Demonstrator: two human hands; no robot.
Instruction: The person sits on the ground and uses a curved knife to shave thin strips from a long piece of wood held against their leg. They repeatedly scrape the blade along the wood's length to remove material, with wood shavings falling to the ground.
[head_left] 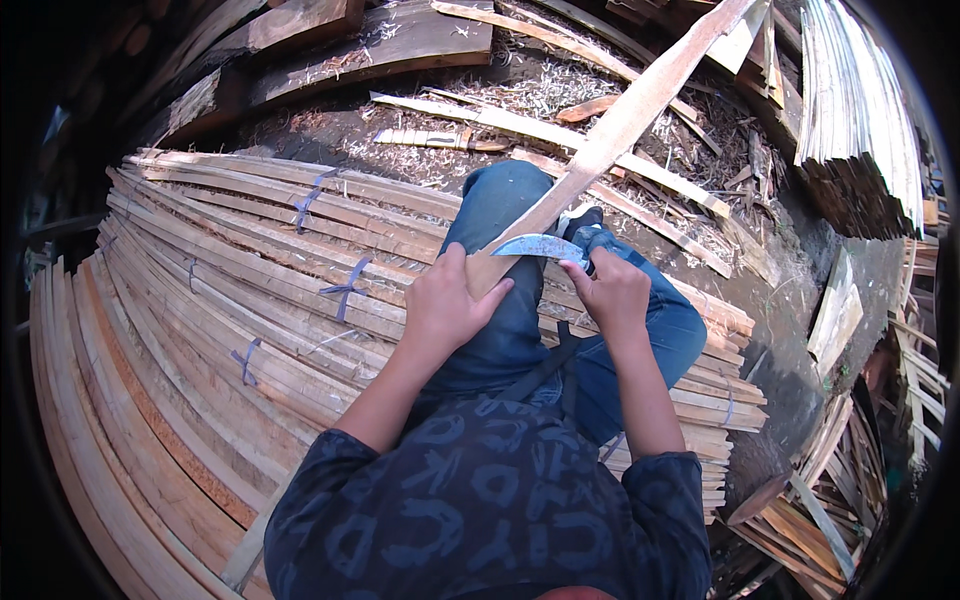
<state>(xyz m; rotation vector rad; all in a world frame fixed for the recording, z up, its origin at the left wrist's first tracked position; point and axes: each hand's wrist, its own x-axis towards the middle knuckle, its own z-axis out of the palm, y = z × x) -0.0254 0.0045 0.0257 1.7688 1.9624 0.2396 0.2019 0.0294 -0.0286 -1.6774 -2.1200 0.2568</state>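
My left hand is closed around the near end of a long, rough wooden slat. The slat slants up and away to the right, passing over my left knee. In my right hand is a curved knife, its handle mostly hidden by the fingers. The shiny blade points left and lies across the slat, just beyond my left hand. Whether its edge bites into the wood, I cannot tell.
Bundles of thin wooden strips tied with purple cord lie under and beside me. Heavy planks are at the far left. Shavings litter the ground ahead. An upright stack of pale slats stands far right, scrap wood near right.
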